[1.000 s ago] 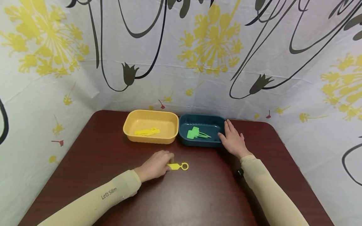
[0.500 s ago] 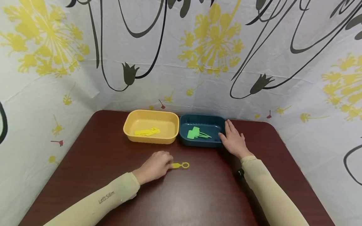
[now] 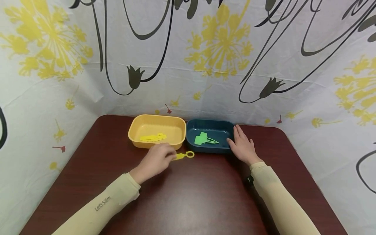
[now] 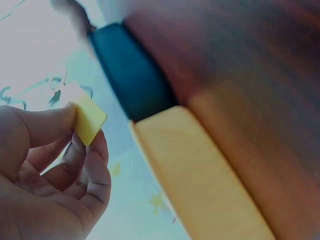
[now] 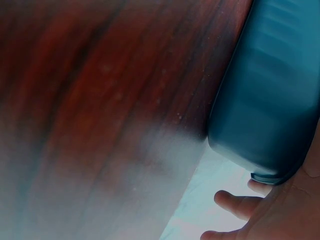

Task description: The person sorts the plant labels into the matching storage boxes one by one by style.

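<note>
My left hand (image 3: 155, 160) pinches a flat yellow plastic tag with a ring end (image 3: 179, 156) between thumb and fingers, just in front of the yellow tray (image 3: 170, 146). In the left wrist view, the tag's wide end (image 4: 91, 121) sticks out past the thumb. Several similar yellow tags (image 3: 148, 138) lie in that tray. Beside it, touching or nearly so, stands a dark blue tray (image 3: 208, 149) holding green T-shaped plastic tags (image 3: 201, 138). My right hand (image 3: 243, 146) rests against the blue tray's right end, fingers fairly straight and spread.
Both trays stand at the back of a dark red-brown wooden table (image 3: 205, 195). Behind and at the sides hangs a white cloth (image 3: 176, 71) with yellow and grey floral print.
My left hand has lifted the yellow tag and carried it back and slightly left, toward the yellow tray. The right hand and both trays have stayed put.
</note>
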Demonstrator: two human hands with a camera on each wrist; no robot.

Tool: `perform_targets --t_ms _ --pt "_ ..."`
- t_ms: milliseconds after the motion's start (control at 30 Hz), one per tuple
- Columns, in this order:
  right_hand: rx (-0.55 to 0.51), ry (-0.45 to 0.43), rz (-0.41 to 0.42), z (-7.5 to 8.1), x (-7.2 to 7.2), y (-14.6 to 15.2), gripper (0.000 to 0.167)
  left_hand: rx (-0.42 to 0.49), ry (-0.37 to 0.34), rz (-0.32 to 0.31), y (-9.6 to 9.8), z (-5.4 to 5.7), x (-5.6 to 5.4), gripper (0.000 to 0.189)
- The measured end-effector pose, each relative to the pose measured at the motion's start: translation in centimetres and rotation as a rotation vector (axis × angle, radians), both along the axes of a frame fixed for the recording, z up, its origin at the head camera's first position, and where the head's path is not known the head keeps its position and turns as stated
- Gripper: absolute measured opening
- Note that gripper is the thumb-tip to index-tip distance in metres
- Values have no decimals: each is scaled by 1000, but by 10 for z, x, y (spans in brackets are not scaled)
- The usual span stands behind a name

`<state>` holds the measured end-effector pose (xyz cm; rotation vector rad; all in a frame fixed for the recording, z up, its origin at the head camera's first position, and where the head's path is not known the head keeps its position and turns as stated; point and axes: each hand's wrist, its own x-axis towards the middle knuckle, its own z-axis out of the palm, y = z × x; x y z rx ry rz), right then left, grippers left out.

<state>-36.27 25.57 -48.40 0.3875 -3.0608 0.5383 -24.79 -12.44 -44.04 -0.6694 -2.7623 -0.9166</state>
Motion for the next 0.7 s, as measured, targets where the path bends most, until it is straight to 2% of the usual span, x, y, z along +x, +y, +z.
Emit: perform_targets --t_ms 333,533,700 --pt "0 7 -4 -1 -1 1 78 88 148 87 -23 19 -8 5" --pt "-1 3 2 -2 0 0 78 65 164 136 -33 22 -17 3" --pt "-2 9 3 -1 -1 -1 78 27 195 147 -40 23 -24 4"
